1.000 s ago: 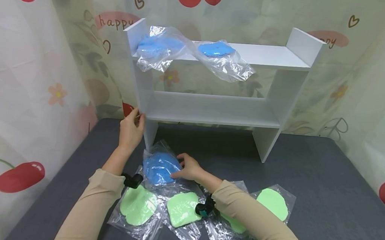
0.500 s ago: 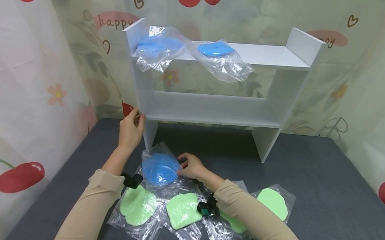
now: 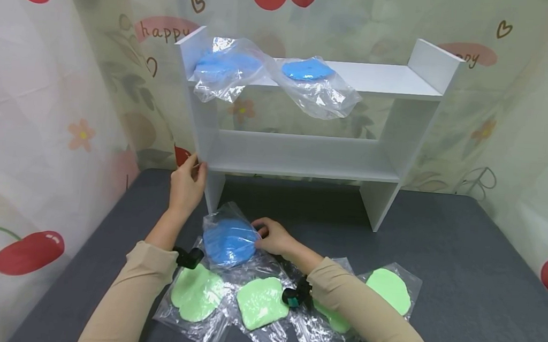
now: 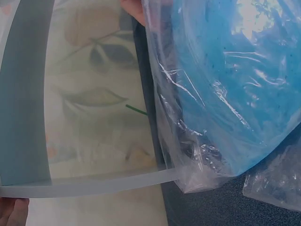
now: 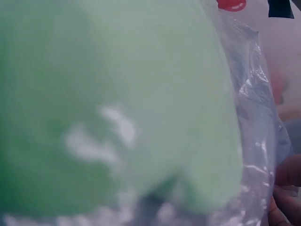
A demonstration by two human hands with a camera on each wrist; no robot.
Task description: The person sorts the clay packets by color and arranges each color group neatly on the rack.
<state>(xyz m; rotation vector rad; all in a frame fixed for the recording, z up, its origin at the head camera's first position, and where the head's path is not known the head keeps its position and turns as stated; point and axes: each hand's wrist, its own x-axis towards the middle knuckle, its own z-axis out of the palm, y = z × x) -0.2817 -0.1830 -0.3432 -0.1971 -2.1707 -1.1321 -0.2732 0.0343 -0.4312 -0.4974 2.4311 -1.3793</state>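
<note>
My left hand (image 3: 187,185) grips the front edge of the left side panel of a white shelf unit (image 3: 299,157), thumb and fingers at the middle board's height. In the left wrist view, its fingertips (image 4: 15,212) show at that panel's edge. With my right hand (image 3: 275,238) I pinch the right side of a clear plastic bag holding a flat blue piece (image 3: 230,241). This bag is tilted up in front of the shelf's left foot, overlapping the bags behind it. A bagged green piece (image 5: 141,94) fills most of the right wrist view.
Clear zip bags with flat green pieces lie along the front of the dark table: one at left (image 3: 196,294), one in the middle (image 3: 262,302), one partly under my right sleeve (image 3: 332,319), one at right (image 3: 388,291). Two bagged blue pieces (image 3: 308,69) rest on the shelf's top board.
My right hand has shifted slightly right, its fingers drawn closer to the bag's right edge. The blue bag has tilted a little. My left hand has stayed at the shelf panel.
</note>
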